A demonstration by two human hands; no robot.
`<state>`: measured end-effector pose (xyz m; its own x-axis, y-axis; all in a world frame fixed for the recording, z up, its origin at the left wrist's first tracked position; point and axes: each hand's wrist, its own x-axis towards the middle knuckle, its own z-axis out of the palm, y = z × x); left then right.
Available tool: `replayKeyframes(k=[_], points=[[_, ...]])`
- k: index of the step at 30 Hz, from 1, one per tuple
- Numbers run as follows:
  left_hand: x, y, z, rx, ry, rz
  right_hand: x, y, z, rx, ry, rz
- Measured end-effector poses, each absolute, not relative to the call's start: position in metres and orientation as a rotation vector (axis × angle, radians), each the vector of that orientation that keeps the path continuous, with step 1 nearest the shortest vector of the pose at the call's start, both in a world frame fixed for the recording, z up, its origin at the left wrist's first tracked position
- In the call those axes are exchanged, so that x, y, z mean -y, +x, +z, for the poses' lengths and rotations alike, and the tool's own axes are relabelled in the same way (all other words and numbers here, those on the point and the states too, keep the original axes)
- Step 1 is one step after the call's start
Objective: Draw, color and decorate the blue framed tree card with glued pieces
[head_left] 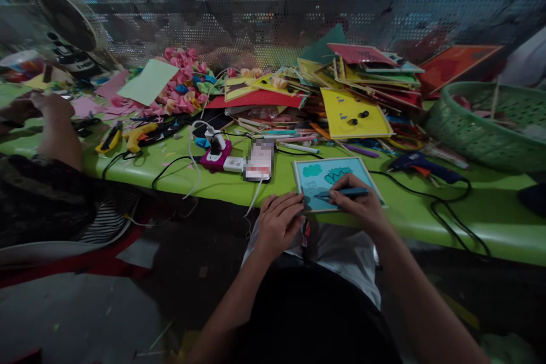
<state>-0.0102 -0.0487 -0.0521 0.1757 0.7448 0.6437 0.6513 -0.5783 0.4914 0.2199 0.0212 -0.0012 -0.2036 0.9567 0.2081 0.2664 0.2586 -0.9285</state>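
While a framed blue card (318, 182) lies at the near edge of the green table (426, 210), two green shapes already sit on its upper half and the lower half looks bare, so the decorating seems partly done. The right hand (360, 207) has its fingers clamped on a blue pen (341, 193) laid across the card's middle. The left hand (279, 219) lies flat at the card's near left corner, grasping nothing. A blue glue gun (420, 164) lies to the right, stacked coloured cards (354, 114) sit toward the far edge, and another person's hand (46, 105) is at the left end.
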Motion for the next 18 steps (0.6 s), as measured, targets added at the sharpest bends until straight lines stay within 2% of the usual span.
replayKeyframes(k=[5,18], points=[[0.048,-0.011,-0.055,-1.391,2.328,1.348,-0.0257,0.2216,-0.0009,1.524,-1.175,0.867],[0.0477,-0.0117,-0.055,-1.389,2.351,1.347,-0.0271,0.2177,0.0034,1.564,-1.189,0.9]])
